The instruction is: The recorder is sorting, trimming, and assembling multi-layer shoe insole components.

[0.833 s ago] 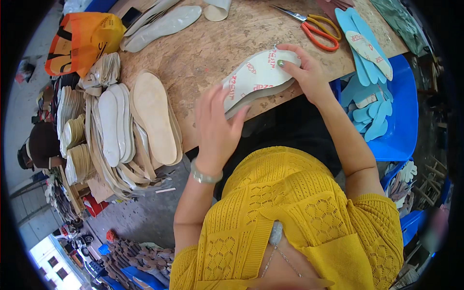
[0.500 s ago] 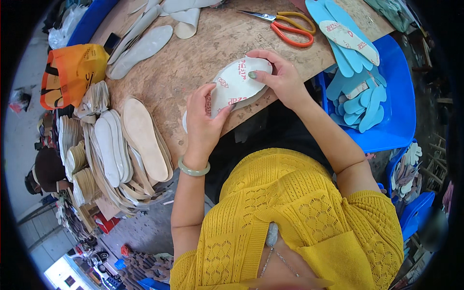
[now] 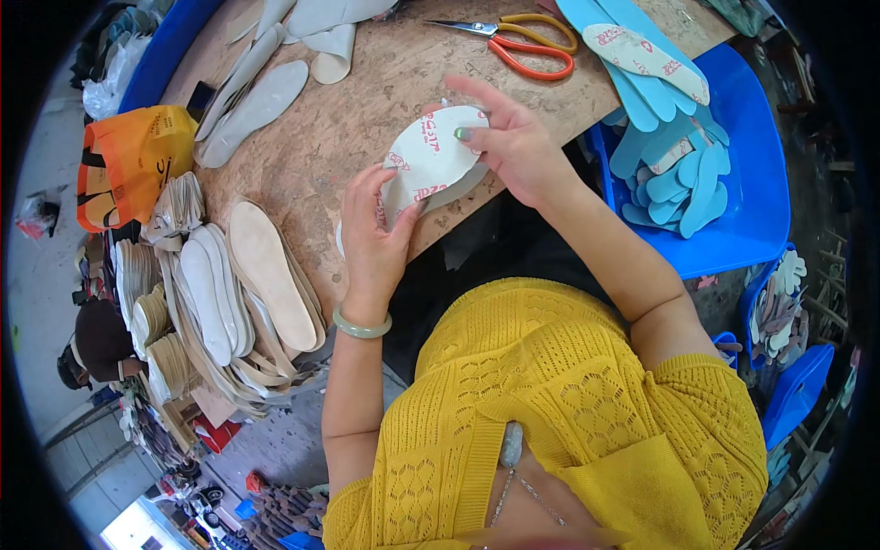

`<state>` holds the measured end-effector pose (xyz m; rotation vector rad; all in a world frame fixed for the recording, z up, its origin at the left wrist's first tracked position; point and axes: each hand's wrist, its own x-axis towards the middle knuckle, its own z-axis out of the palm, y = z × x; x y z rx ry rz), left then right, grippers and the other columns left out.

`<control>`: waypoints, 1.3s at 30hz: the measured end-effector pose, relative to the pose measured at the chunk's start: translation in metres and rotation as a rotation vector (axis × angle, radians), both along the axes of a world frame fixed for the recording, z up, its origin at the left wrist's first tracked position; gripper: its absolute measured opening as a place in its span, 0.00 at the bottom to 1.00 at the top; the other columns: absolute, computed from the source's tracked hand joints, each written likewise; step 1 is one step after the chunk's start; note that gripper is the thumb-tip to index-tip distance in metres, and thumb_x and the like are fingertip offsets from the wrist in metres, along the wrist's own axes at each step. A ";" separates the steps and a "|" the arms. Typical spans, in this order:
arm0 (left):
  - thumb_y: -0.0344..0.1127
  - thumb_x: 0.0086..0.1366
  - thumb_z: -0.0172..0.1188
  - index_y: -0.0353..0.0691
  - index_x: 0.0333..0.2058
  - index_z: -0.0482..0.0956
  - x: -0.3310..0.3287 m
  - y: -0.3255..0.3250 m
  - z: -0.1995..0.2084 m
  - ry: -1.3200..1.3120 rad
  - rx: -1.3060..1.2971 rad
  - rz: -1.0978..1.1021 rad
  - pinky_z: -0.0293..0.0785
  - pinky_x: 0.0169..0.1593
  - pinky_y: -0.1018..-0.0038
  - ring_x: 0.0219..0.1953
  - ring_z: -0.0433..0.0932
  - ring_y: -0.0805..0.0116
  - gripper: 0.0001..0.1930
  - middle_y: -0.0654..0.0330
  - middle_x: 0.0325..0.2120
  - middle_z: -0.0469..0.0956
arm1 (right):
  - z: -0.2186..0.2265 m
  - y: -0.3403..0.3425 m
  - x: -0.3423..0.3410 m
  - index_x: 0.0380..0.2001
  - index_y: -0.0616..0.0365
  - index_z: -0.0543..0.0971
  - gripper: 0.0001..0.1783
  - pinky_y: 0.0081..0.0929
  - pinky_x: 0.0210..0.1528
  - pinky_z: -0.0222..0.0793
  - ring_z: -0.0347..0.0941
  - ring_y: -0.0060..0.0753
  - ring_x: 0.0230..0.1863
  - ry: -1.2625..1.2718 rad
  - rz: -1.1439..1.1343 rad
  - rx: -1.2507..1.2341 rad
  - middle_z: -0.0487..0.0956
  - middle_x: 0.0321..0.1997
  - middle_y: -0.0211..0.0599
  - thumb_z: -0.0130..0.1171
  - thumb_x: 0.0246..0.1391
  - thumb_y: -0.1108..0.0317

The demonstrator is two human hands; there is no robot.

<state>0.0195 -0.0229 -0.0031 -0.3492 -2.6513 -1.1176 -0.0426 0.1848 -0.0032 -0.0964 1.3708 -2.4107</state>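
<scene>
Above the near edge of the table I hold a white insole (image 3: pixel 434 147) with red print, tilted, another pale layer showing beneath its lower edge. My left hand (image 3: pixel 378 225) is closed around its lower left end, thumb on the near edge and fingers over the far side. At the upper right end, my right hand (image 3: pixel 515 151) rests its thumb on the printed face. Its index finger stretches past the far edge, and the other fingers are partly hidden behind the insole.
Scissors (image 3: pixel 522 46) with orange and red handles lie on the wooden table (image 3: pixel 385 101). Stacked beige insoles (image 3: pixel 268 275) stand at left beside an orange bag (image 3: pixel 137 165). Blue insoles (image 3: pixel 632 82) overhang the right edge near a blue bin (image 3: pixel 747 183) holding more.
Both hands and the insole have shifted slightly left. My right index finger has straightened and lifted away from the insole's edge. The surroundings have shifted a little in view.
</scene>
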 end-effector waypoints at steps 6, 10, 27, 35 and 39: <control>0.25 0.52 0.66 0.38 0.51 0.70 0.003 -0.002 -0.007 -0.032 0.148 0.033 0.67 0.57 0.65 0.53 0.70 0.54 0.26 0.51 0.50 0.71 | 0.059 0.053 -0.040 0.56 0.64 0.70 0.21 0.25 0.53 0.70 0.75 0.30 0.50 0.422 -0.610 -0.431 0.78 0.50 0.42 0.49 0.59 0.76; 0.26 0.54 0.66 0.36 0.53 0.68 0.004 -0.002 -0.009 -0.006 0.210 0.048 0.67 0.57 0.67 0.53 0.70 0.58 0.27 0.52 0.50 0.70 | 0.043 0.063 -0.020 0.60 0.62 0.67 0.26 0.30 0.53 0.72 0.77 0.32 0.49 0.523 -0.358 0.227 0.79 0.51 0.40 0.50 0.55 0.79; 0.34 0.71 0.51 0.38 0.57 0.61 0.007 -0.065 0.067 0.558 0.719 0.514 0.75 0.48 0.70 0.48 0.76 0.64 0.19 0.53 0.54 0.71 | -0.021 0.011 0.019 0.50 0.59 0.74 0.23 0.38 0.55 0.68 0.75 0.46 0.47 1.183 -0.224 1.064 0.79 0.45 0.45 0.61 0.47 0.75; 0.42 0.74 0.43 0.37 0.60 0.62 0.015 -0.062 0.075 0.027 1.408 0.126 0.76 0.49 0.62 0.51 0.75 0.55 0.21 0.49 0.52 0.72 | 0.003 0.004 0.020 0.44 0.59 0.78 0.17 0.37 0.55 0.67 0.76 0.46 0.48 1.256 -0.281 1.033 0.80 0.46 0.41 0.60 0.48 0.77; 0.42 0.74 0.43 0.36 0.60 0.63 0.003 -0.026 0.076 -0.095 1.402 0.054 0.74 0.53 0.63 0.53 0.74 0.57 0.21 0.51 0.52 0.73 | 0.028 -0.013 0.032 0.48 0.61 0.77 0.14 0.28 0.51 0.68 0.76 0.29 0.45 0.551 0.073 0.564 0.80 0.46 0.35 0.52 0.60 0.74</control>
